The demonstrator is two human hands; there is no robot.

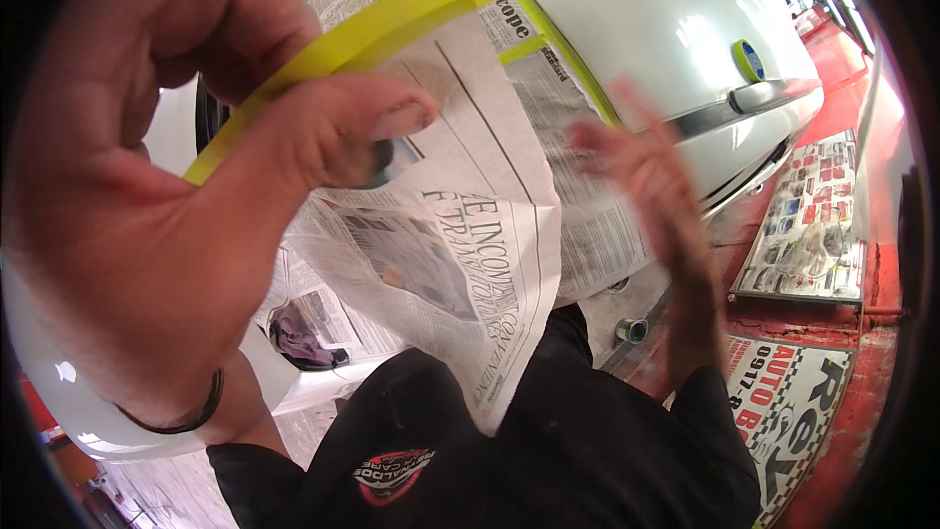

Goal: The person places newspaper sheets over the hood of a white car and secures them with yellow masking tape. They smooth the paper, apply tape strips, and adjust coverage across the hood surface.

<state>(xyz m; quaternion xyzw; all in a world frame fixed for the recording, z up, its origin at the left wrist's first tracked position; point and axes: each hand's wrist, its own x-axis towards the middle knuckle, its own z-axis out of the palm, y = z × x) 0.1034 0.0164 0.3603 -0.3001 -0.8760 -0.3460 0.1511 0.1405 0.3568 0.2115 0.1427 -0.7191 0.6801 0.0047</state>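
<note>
Yellow paper masking tape (362,34) is running in a strip along the upper edge of a printed newspaper sheet (470,235), and the person's left hand (147,196) is pinching both close to the camera, thumb laid flat over the strip with the fingers (186,10) curled shut behind it. The sheet is hanging down from that pinch, folding over the person's black sleeve and chest. More newspaper is already lying taped against the glossy white car body panel (666,29), its yellow border following the curve of the panel. The right hand (656,206) is hovering beside the loose sheet, blurred, fingers spread open and gripping nothing; whether its edge is touching the paper cannot be told.

Judging by this, the step in hand is fixing the new sheet beside the ones already masked. Doing it well seems to call for keeping half the tape's width free of the paper, so it can bite on the panel, and for holding the strip taut so that it is not creasing or folding onto itself. The open hand looks best used to smooth the sheet flat and press the tape down progressively from one end, overlapping the neighbouring paper so no white gap is showing. The main risk is the hanging sheet dragging the strip askew.

A chrome handle (759,98) with a small tape roll (749,59) is sitting farther along the panel, above the red floor (842,59).
</note>
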